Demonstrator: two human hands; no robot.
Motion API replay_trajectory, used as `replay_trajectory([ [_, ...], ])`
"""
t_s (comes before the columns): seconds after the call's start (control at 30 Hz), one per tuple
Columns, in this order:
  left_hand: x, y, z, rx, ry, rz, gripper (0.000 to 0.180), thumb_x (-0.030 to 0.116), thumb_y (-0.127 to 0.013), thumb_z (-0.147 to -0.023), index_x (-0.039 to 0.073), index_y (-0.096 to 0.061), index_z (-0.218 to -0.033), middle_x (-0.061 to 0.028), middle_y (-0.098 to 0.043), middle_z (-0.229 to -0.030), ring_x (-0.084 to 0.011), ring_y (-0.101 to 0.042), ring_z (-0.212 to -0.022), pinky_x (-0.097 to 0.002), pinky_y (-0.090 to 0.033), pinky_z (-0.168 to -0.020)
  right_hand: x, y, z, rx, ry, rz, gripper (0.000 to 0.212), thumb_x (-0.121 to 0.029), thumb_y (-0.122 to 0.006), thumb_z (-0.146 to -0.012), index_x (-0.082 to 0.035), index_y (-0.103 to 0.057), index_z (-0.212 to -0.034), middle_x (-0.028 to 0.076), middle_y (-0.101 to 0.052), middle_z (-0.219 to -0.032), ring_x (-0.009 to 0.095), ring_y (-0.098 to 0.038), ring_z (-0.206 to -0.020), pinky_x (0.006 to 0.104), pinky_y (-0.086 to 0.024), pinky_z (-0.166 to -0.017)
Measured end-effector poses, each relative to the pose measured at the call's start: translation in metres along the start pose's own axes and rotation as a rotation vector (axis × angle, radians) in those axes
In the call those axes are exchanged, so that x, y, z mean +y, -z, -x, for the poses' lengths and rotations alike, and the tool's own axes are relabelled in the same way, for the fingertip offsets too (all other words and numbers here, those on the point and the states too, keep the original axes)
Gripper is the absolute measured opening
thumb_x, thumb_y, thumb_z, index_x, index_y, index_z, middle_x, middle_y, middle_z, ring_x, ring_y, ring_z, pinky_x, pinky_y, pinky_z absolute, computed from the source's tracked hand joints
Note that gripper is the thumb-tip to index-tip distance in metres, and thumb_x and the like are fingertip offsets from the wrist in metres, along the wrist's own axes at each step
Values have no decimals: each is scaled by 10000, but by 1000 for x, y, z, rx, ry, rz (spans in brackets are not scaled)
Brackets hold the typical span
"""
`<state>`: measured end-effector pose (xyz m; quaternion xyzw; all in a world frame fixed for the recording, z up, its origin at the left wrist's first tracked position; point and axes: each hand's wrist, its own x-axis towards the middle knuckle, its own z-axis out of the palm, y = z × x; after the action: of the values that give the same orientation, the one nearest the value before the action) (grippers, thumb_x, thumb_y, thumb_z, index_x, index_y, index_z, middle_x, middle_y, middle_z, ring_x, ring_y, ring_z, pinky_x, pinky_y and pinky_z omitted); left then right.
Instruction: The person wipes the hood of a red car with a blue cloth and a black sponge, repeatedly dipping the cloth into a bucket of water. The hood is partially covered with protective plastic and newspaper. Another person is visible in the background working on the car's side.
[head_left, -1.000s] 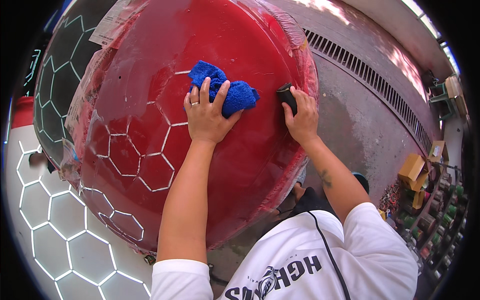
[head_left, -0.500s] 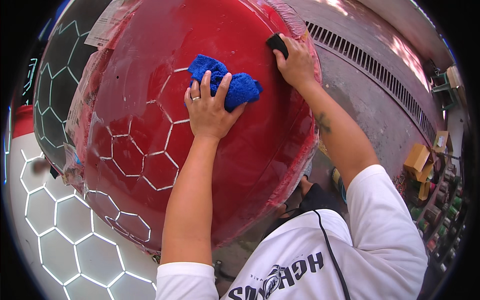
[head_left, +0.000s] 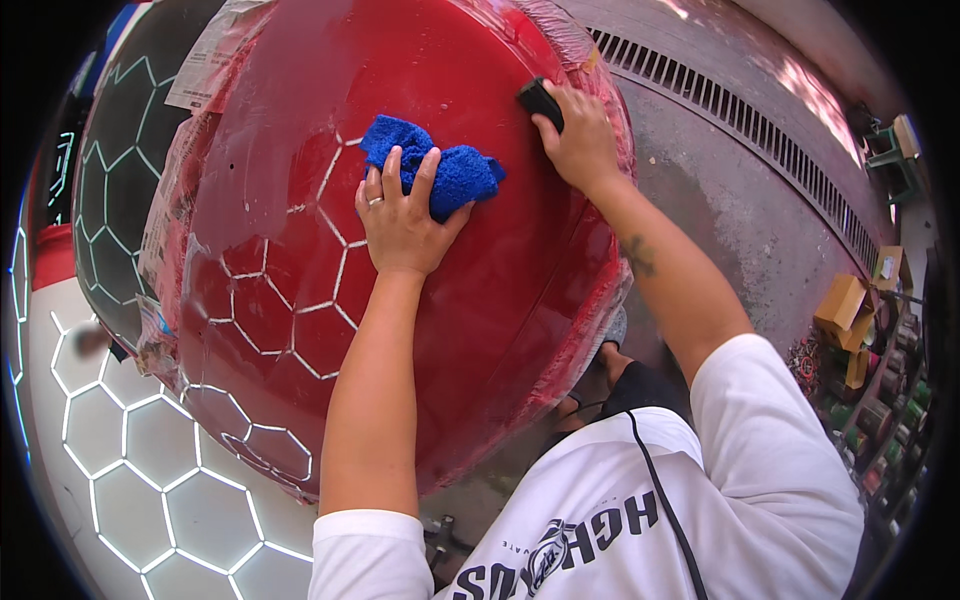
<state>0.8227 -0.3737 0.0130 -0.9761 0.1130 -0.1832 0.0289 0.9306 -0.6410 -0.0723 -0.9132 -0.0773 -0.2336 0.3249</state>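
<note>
A curved, glossy red car panel (head_left: pixel 480 330) lies in front of me, wet-looking and dotted with drops. My left hand (head_left: pixel 405 220) presses a crumpled blue microfiber cloth (head_left: pixel 462 182) onto its middle, the fingers spread across the cloth's near side and a ring on one finger. Toward the far right edge, my right hand (head_left: pixel 578 140) grips a small black sanding block (head_left: pixel 540 103) held against the paint. The block's underside is hidden.
Masking paper (head_left: pixel 215 60) and pinkish film (head_left: pixel 590 80) border the panel. Beyond the dark windshield (head_left: pixel 120 170), hexagonal lights reflect. A floor drain grate (head_left: pixel 740 135) runs at the right, with cardboard boxes (head_left: pixel 840 302) and shelved cans (head_left: pixel 880 410) nearby.
My left hand and the blue cloth have shifted slightly left on the panel. My right hand has drawn the block a little nearer and to the left. The whole view has turned slightly.
</note>
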Motion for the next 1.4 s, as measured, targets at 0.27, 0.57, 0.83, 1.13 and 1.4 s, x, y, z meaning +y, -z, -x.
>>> replay_trajectory([
  [0.27,10,-9,-19,49,-26,23,910,622,-906,-816,354,-558,-1612,-173,-503,-1655,-489,-505,-1475,-678,-405,-1228,15,-3,-31,73,17,5,534,-257,-820,-970,-130,-681,-1470,106,-748,-1366,368,-684,-1221,505,-572,-1043],
  [0.57,-1,3,-1,-20,23,-9,919,600,-911,-825,344,-542,-1627,-172,-484,-1659,-492,-487,-1486,-668,-397,-1237,8,10,29,-11,-27,-112,507,-273,-825,-977,-123,-699,-1445,129,-763,-1333,389,-695,-1211,535,-566,-1056],
  [0.83,-4,0,2,3,0,1,915,640,-890,-828,358,-534,-1623,-170,-493,-1671,-502,-490,-1496,-699,-378,-1246,-32,14,51,6,-108,21,590,-317,-888,-908,-126,-596,-1384,140,-624,-1167,370,-665,-1115,501,-620,-885],
  [1.13,-19,34,7,-168,-43,6,791,543,-889,-901,280,-573,-1576,-199,-493,-1671,-503,-504,-1500,-631,-464,-1179,-83,25,123,37,-121,73,597,-264,-865,-924,-118,-646,-1460,110,-686,-1358,347,-659,-1197,516,-576,-943],
  [1.4,-132,75,169,7,6,-40,841,509,-898,-890,264,-524,-1603,-191,-512,-1628,-501,-499,-1486,-649,-433,-1224,-200,5,242,90,-476,83,713,-312,-900,-925,-85,-574,-1516,121,-601,-1251,338,-632,-1181,477,-594,-991],
])
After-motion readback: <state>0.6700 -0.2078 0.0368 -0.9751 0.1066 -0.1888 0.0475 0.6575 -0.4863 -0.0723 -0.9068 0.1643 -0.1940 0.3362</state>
